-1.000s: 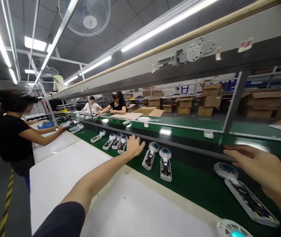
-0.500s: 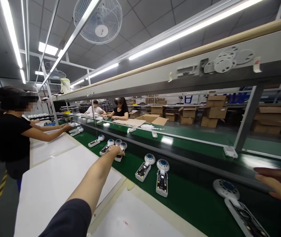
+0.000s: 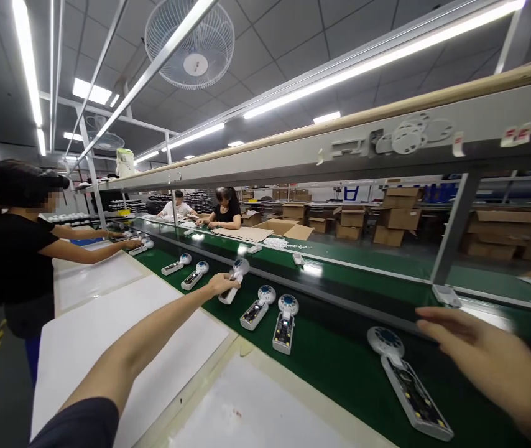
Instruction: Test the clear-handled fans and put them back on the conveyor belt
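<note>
On the green conveyor belt (image 3: 331, 367) lie several white handheld devices, each with a round head and an open handle showing a dark circuit board. My left hand (image 3: 222, 284) reaches far forward, its fingers closed round the neck of one white handheld device (image 3: 240, 266). Just right of it are a second device (image 3: 257, 308) and a third device (image 3: 286, 323), side by side. My right hand (image 3: 484, 351), fingers stretched out and holding nothing, hovers over the belt to the right of the nearest device (image 3: 410, 386).
White work boards (image 3: 130, 336) line the belt's near side. A person (image 3: 18, 261) at the left reaches to the belt; two more sit beyond it. A metal post (image 3: 454, 230) and overhead shelf beam (image 3: 265, 155) stand across. Cardboard boxes (image 3: 396, 218) are stacked behind.
My right hand has come further into view, moving left. My left hand now grips one device apart from the others near it. The devices on the belt appear further left in view.
</note>
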Demonstrator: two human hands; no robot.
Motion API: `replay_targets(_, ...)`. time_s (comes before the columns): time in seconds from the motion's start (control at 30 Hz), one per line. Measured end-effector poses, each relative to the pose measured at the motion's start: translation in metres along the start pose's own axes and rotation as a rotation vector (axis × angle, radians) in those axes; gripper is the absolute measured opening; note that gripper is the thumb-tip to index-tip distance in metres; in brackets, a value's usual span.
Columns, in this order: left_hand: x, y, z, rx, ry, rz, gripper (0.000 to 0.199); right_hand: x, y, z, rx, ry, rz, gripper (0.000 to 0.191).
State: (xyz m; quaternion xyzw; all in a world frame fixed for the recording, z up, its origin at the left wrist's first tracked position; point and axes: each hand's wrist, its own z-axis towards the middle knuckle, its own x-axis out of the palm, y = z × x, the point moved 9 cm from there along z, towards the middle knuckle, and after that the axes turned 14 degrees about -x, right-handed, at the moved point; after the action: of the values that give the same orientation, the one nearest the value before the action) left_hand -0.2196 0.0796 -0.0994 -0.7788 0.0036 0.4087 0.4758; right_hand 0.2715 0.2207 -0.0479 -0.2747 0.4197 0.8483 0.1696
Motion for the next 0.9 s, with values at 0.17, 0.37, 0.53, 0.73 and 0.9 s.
replay_targets(0.17, 0.043, -0.063, -0.063, 0.219, 0.196, -0.235, 0.036, 0.070, 0.121, -0.046, -0.122, 0.278, 0.291, 0.051)
replay_targets(0.37, 0.094, -0.149, -0.186, 0.489, 0.401, -0.533, 0.051, 0.076, 0.195, -0.085, -0.296, 0.103, 0.413, 0.087)
replay_targets(0.53, 0.121, -0.178, -0.223, 0.475, 0.641, -0.970, 0.053, 0.021, 0.178, -0.076, -0.175, -0.138, 0.524, 0.062)
replay_targets(0.73, 0.101, -0.180, -0.231, 0.469, 0.676, -1.201, 0.080, -0.014, 0.156, -0.069, 0.065, -0.224, 1.034, 0.041)
replay_targets(0.9, 0.098, -0.179, -0.237, 0.422, 0.794, -1.267, 0.064, -0.032, 0.151, -0.070, 0.105, -0.180, 1.154, 0.030)
